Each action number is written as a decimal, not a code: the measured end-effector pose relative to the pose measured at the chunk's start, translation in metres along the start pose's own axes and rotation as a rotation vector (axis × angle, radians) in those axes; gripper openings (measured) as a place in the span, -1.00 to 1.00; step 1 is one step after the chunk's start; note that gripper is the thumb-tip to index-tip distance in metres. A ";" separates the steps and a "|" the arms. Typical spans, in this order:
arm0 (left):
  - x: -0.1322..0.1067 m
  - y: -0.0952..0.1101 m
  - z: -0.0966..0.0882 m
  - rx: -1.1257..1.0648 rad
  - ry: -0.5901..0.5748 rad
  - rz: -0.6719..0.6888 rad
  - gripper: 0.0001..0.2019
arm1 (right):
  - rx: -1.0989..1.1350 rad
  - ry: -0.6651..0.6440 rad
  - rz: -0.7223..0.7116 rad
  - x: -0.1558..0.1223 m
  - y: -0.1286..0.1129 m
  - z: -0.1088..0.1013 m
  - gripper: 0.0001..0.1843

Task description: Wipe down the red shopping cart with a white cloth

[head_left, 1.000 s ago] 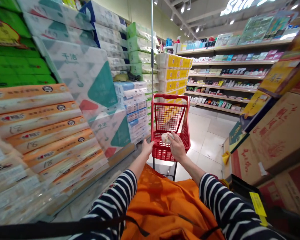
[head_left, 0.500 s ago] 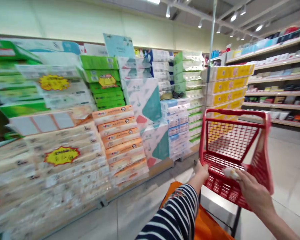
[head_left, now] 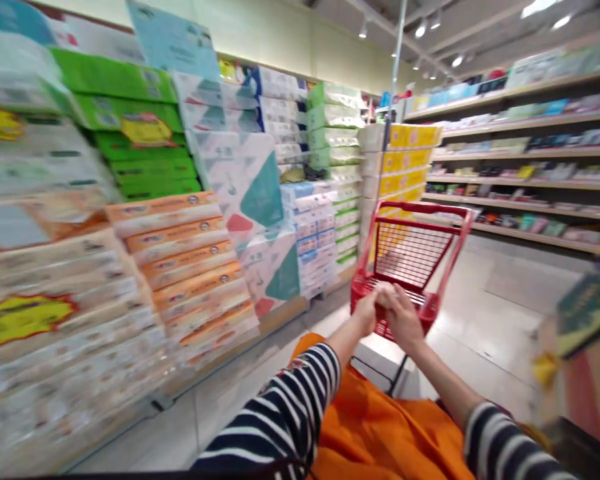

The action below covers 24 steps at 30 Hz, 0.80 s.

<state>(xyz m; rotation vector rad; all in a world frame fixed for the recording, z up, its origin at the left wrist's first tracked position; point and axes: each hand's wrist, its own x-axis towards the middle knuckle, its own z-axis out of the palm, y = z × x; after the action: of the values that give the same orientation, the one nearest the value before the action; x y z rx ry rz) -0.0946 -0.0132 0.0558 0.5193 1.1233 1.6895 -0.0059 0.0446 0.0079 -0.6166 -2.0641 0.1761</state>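
Observation:
A red wire shopping cart (head_left: 433,223) stands in the aisle in front of me. My left hand (head_left: 366,312) and my right hand (head_left: 403,318) are closed side by side at the cart's near edge, touching each other. A small pale crumpled thing (head_left: 383,291) shows between them, blurred by motion. Both sleeves are striped black and white, and an orange apron (head_left: 380,427) lies below my arms.
Stacked packs of tissue and toilet paper (head_left: 180,240) fill the whole left side down to the floor. Yellow packs (head_left: 405,160) stand beyond the cart. Shelves of small goods (head_left: 520,173) run along the right. Cardboard boxes (head_left: 585,360) sit at the near right. Pale tiled floor (head_left: 490,320) lies ahead.
The view has swung left and partly back. My hands have come together at the cart's near edge; they were apart on it before.

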 end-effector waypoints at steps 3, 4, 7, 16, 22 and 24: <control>0.011 0.009 -0.015 0.080 -0.052 -0.005 -0.54 | 0.006 -0.049 -0.146 0.013 -0.005 -0.001 -0.54; 0.015 0.011 -0.025 0.224 0.002 0.022 -0.56 | -0.025 -0.062 -0.173 0.017 -0.005 -0.002 -0.55; 0.023 0.013 -0.063 0.476 0.187 0.102 -0.62 | -0.141 -0.079 -0.258 0.030 -0.006 -0.006 -0.57; 0.001 -0.045 -0.114 0.661 0.263 0.105 -0.50 | -0.294 -0.334 -0.747 0.006 -0.009 0.058 -0.62; 0.008 -0.052 -0.104 0.526 0.288 0.090 -0.40 | -0.302 -0.357 -0.699 0.000 -0.014 0.066 -0.65; 0.016 -0.040 -0.095 0.384 0.321 0.094 -0.43 | -0.293 -0.343 -0.591 0.009 -0.016 0.058 -0.64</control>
<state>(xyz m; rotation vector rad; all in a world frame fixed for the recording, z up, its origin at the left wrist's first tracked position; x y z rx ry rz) -0.1541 -0.0380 -0.0265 0.5559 1.6984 1.6823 -0.0634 0.0421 -0.0109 -0.1249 -2.5357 -0.3951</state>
